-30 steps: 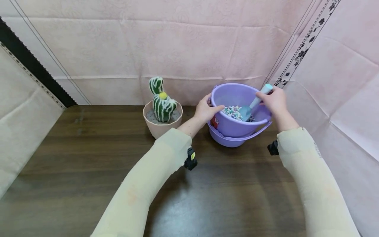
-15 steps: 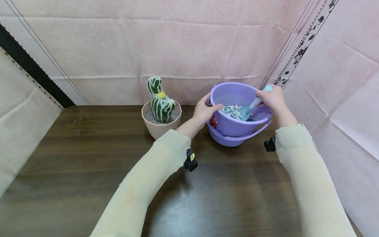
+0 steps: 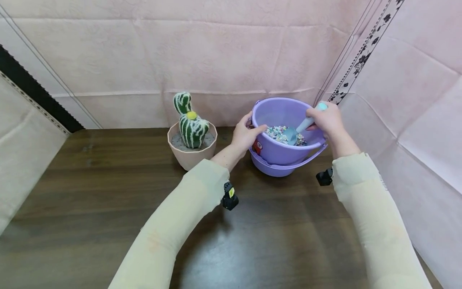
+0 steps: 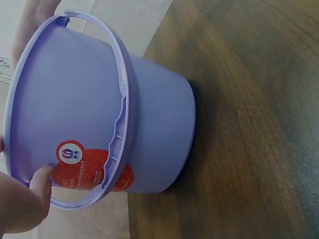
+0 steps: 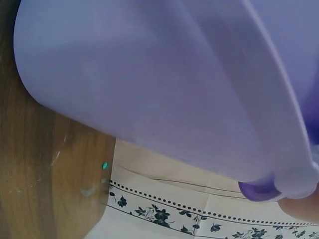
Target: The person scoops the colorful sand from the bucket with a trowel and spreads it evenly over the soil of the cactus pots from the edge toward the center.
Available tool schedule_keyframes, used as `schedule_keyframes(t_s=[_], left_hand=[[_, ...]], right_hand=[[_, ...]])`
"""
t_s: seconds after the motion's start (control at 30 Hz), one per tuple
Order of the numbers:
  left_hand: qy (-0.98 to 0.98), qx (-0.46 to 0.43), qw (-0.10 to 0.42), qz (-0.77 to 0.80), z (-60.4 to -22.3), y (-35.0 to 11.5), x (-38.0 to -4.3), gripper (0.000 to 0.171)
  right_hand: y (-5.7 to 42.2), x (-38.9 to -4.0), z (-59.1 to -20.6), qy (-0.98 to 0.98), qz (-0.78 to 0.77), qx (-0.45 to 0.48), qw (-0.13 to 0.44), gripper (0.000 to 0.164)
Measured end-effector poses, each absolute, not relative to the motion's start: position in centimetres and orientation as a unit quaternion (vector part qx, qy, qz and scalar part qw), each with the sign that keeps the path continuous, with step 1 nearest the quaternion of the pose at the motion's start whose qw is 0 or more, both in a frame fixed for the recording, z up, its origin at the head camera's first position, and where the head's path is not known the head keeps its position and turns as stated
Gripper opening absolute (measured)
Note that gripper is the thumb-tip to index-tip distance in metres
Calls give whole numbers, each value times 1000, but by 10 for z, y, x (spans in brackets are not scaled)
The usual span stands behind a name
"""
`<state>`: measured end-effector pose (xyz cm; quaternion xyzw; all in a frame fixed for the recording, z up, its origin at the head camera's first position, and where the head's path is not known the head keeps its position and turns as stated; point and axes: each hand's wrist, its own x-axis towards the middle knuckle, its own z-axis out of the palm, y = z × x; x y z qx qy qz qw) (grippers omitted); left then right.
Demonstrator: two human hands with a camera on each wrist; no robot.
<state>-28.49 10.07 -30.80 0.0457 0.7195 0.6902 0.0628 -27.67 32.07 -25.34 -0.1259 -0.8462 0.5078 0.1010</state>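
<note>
— What stands at left?
— A green-and-white striped cactus [image 3: 193, 133] in a pale peach, faceted pot [image 3: 191, 158], on the dark wood-grain table [image 3: 104, 196].
— And your left hand [image 3: 244, 134]?
— I grip the left rim of a round lilac plastic bucket [image 3: 281, 155] standing on the table, thumb over the edge, fingers against the outer wall. I judge that wall smooth and a little flexible, so the rim offers the surest hold.
— Inside it?
— Small pastel pellets [image 3: 276, 134], probably loose and apt to roll, with the blade of a pale blue plastic scoop [image 3: 304, 125] among them. I expect the scoop to be light, stiff and hardly fragile, best held by its thick handle.
— Far right, your right hand [image 3: 326, 119]?
— Curled closed around that handle, above the bucket's right rim. Whether my fingers touch the rim, I cannot tell.
</note>
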Motion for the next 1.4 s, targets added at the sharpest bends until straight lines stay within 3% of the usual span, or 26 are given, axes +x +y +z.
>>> schedule_keyframes(t_s=[0.37,1.4], left_hand=[[725,38,65,684,-307,100,-284,68],[732,59,74,675,-306,99,-282,69]], right_hand=[[304,-278,-258,-702,690,-139,105,14],[312,-263,-248,-524,824,-174,128,9]])
